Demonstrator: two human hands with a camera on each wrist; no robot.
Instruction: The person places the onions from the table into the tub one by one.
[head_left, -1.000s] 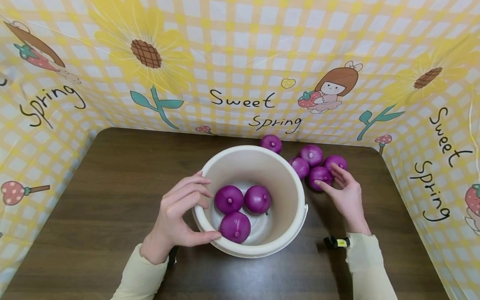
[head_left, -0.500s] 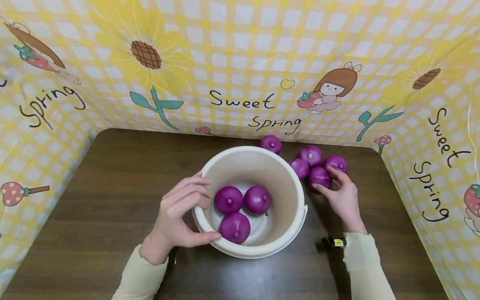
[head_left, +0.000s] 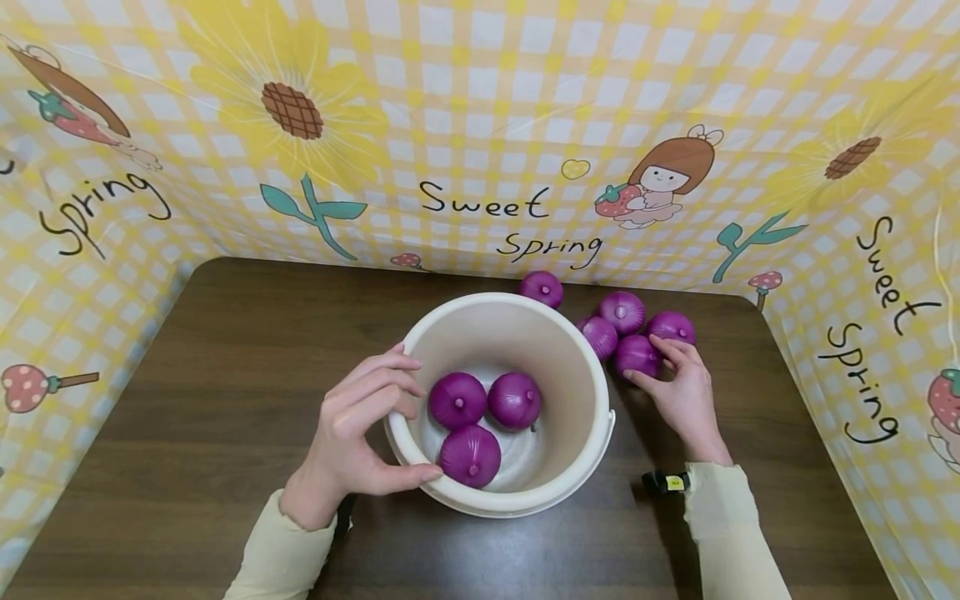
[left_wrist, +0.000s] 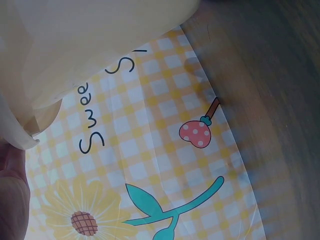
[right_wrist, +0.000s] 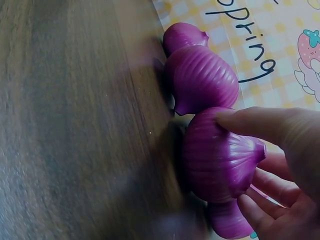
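A cream plastic bucket (head_left: 598, 398) stands upright on the table, three purple onions (head_left: 458, 399) on its bottom. My left hand (head_left: 352, 429) grips its left rim, fingers over the inside and thumb on the near edge. To the right of the bucket, my right hand (head_left: 686, 404) has thumb and fingers round the sides of a purple onion (head_left: 636, 357). In the right wrist view this onion (right_wrist: 215, 160) shows its pointed tip toward the palm, with the thumb pressing its upper side. The left wrist view catches the bucket's outer wall (left_wrist: 100, 45) and a little of the hand.
Around the gripped onion lie other onions (head_left: 621, 312), with one at its right (head_left: 671, 327). A further onion (head_left: 542, 288) sits behind the bucket by the back edge. Yellow checked cloth (head_left: 480, 108) walls the brown table (head_left: 225, 400). A white handle (head_left: 611, 421) hangs at the bucket's right.
My right hand has moved slightly left and its thumb and fingers have closed in round the onion. The left hand and bucket have stayed put.
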